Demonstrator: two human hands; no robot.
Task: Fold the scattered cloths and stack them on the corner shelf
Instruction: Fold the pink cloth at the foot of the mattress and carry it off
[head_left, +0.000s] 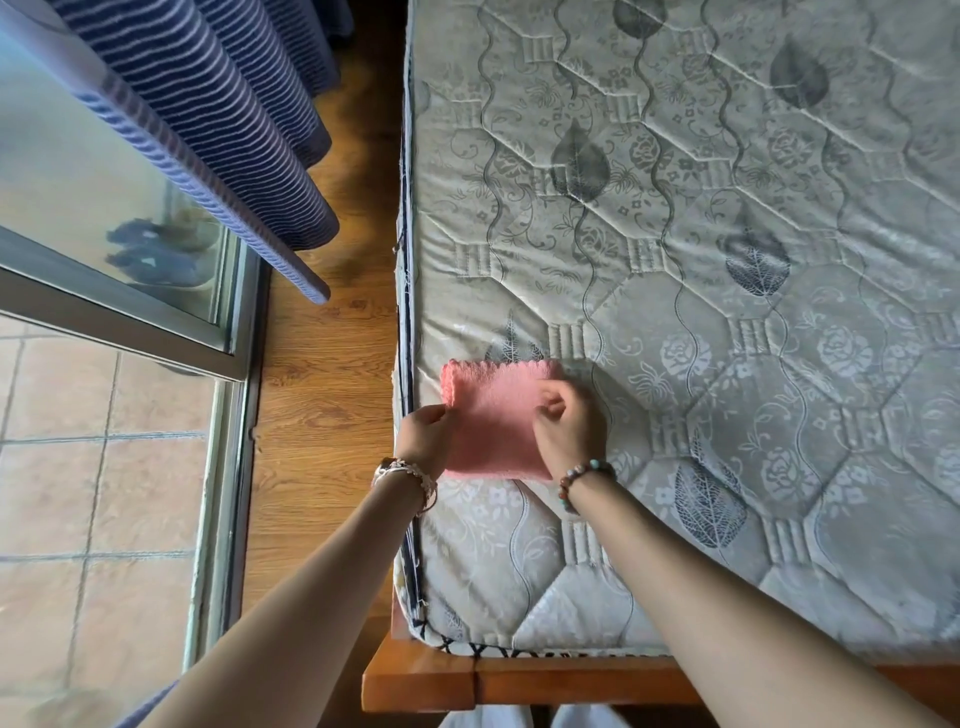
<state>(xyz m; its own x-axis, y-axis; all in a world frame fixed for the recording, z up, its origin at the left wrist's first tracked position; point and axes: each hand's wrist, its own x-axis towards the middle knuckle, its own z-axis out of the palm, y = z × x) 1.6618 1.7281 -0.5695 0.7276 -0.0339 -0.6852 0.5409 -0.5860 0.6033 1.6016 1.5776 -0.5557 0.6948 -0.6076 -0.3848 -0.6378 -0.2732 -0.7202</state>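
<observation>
Fuzzy matt pink cloth (493, 415) — quilted satiny mattress (727, 260) — glossy wooden bedframe (519, 680)

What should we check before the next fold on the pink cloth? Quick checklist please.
1. Cloth lies on the mattress, near its left edge: ok.
2. Left hand has a grip on the cloth's left edge: ok, fingers pinch it.
3. Right hand holds the cloth: ok, fingers curl on its right part.
4. Cloth flat and layers aligned: cannot tell; the far left corner looks rolled, and the hands hide part of it.
5. Room on the mattress to fold: ok, the surface beside the cloth is bare.
6. Corner shelf ready for stacking: cannot tell, no shelf in view.
</observation>
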